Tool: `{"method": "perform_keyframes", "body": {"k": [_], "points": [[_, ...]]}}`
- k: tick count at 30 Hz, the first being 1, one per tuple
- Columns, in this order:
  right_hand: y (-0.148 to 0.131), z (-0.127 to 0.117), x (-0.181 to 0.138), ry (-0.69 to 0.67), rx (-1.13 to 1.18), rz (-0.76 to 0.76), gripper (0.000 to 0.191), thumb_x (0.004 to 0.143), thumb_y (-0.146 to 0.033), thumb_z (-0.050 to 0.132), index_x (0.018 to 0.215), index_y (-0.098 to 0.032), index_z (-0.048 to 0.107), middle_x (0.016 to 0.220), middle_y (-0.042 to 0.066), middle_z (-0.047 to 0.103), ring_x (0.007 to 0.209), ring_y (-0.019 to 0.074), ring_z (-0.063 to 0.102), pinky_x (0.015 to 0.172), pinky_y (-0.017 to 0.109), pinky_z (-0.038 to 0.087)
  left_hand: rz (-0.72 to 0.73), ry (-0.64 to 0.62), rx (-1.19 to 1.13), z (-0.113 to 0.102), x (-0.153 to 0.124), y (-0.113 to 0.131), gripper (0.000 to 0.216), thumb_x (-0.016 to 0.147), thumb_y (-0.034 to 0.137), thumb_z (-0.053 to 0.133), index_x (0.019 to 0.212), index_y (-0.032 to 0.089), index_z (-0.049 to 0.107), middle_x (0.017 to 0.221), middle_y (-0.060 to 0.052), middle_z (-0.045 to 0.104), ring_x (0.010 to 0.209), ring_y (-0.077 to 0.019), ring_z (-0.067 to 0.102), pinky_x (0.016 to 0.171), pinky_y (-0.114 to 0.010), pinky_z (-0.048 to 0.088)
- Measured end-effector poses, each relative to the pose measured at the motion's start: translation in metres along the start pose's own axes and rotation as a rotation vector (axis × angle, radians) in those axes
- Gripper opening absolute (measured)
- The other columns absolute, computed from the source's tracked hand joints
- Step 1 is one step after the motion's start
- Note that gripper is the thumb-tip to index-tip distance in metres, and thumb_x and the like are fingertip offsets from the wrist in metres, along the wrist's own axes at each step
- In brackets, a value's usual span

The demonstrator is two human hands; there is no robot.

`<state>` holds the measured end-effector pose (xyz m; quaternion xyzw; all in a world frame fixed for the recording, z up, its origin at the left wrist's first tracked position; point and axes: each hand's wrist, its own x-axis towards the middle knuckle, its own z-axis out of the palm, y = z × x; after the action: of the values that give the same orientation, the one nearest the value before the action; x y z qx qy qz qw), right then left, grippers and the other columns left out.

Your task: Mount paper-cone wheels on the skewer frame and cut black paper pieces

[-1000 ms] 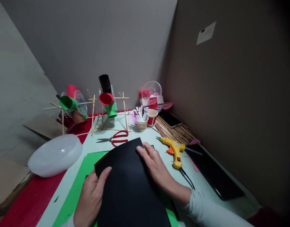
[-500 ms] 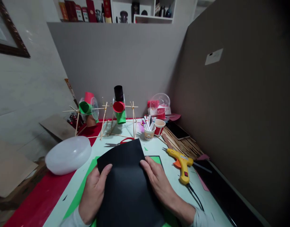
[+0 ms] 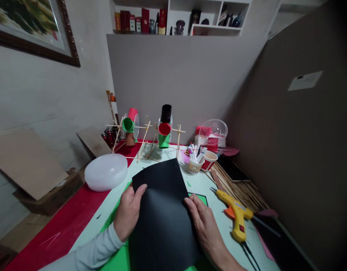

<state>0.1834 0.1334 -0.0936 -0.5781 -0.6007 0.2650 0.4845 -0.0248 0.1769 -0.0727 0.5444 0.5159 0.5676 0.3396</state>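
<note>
A black sheet of paper (image 3: 164, 218) is held up in front of me, slightly curved, its lower end running out of the frame. My left hand (image 3: 129, 209) grips its left edge, thumb on the face towards me. On the opposite edge, my right hand (image 3: 203, 222) is closed in the same way, with its fingers partly hidden behind the sheet. Beneath the paper lies a green sheet (image 3: 113, 250), mostly covered. To the right of my right hand rests a yellow hot glue gun (image 3: 237, 214) with its cord trailing towards me.
Two stick frames carrying coloured paper tubes (image 3: 164, 130) (image 3: 129, 126) stand at the back. Markers fill a paper cup (image 3: 195, 167) beside a red-and-white cup (image 3: 209, 160). Thin wooden sticks (image 3: 238, 188) lie at right. A translucent plastic bowl (image 3: 107, 172) sits left. Grey panels (image 3: 176, 71) enclose the back and right.
The view has swung left, so everything appears further right. Both hands keep hold of the black paper, which now covers the red-handled scissors behind it.
</note>
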Motion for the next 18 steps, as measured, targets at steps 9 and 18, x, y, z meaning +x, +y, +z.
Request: {"method": "perform_keyframes", "body": {"k": [9, 18], "points": [[0.0, -0.001, -0.002, -0.098, -0.019, -0.015, 0.039, 0.097, -0.054, 0.043, 0.072, -0.024, 0.047, 0.061, -0.003, 0.042, 0.056, 0.0157, 0.04, 0.055, 0.028, 0.035, 0.007, 0.114, -0.016, -0.005, 0.015, -0.005, 0.03, 0.077, 0.051, 0.07, 0.073, 0.022, 0.063, 0.068, -0.002, 0.066, 0.08, -0.0273, 0.064, 0.076, -0.035, 0.051], [-0.002, -0.003, -0.002, -0.15, 0.078, 0.066, 0.039, 0.096, -0.055, 0.043, 0.072, -0.024, 0.042, 0.066, -0.004, 0.038, 0.061, 0.0153, 0.038, 0.057, 0.027, 0.034, 0.003, 0.109, -0.042, -0.007, 0.018, -0.014, 0.031, 0.078, 0.05, 0.07, 0.083, 0.019, 0.067, 0.077, -0.005, 0.071, 0.088, -0.0287, 0.066, 0.083, -0.037, 0.052]]}}
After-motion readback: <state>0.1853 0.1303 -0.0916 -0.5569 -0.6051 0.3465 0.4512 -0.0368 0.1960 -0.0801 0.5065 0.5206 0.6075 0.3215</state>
